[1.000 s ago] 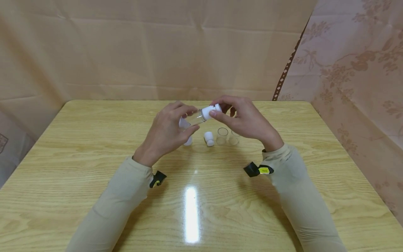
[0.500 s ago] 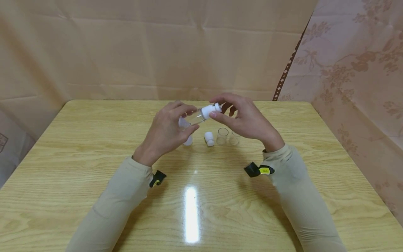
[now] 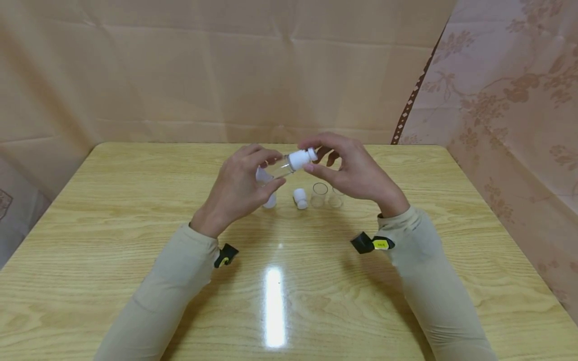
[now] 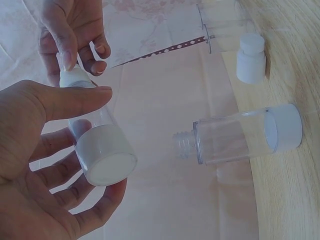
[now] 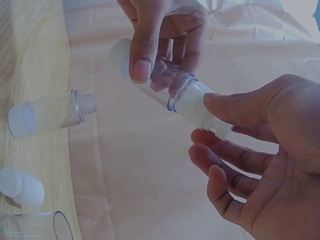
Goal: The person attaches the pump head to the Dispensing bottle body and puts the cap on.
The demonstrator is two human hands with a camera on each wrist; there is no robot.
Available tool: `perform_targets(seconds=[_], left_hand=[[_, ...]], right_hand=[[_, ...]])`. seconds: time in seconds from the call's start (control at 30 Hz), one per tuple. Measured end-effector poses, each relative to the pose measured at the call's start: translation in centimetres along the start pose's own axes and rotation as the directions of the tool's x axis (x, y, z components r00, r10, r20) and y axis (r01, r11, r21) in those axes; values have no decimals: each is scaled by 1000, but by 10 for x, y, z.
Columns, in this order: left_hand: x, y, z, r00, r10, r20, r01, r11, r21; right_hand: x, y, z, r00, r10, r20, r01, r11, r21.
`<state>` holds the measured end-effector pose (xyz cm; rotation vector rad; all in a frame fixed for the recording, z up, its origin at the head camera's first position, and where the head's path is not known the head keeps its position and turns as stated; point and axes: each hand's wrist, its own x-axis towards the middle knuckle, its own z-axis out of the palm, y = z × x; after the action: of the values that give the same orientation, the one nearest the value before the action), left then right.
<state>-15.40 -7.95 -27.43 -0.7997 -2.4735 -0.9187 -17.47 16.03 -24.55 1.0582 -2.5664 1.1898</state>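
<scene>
My left hand (image 3: 241, 183) holds a small clear pump bottle (image 4: 106, 155) by its body, thumb on one side and fingers around the other. The bottle is tilted above the table, its white base toward the left palm. A white pump head (image 5: 195, 104) sits on its upper end. My right hand (image 3: 347, 168) pinches this pump head between thumb and forefinger, its other fingers loosely bent. On the table stands a second clear bottle (image 5: 55, 114) with a bare threaded neck and white base, mostly hidden by the left hand in the head view.
Beside the second bottle stands another white pump head (image 3: 300, 198). To its right are two clear cylindrical caps (image 3: 318, 196), one partly behind the right hand. The wood-grain table (image 3: 203, 311) ends at a hanging beige cloth (image 3: 189, 75).
My right thumb and forefinger have shifted slightly around the pump head, uncovering more of its tip. The left hand and bottle have hardly moved.
</scene>
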Motion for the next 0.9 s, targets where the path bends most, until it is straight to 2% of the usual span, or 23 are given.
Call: perform_targets(seconds=[0.9], left_hand=[[-1,1,0,1000,7,8,-7,1000,13]], right_hand=[[3,0,2,995,98,20,-98,995,-27]])
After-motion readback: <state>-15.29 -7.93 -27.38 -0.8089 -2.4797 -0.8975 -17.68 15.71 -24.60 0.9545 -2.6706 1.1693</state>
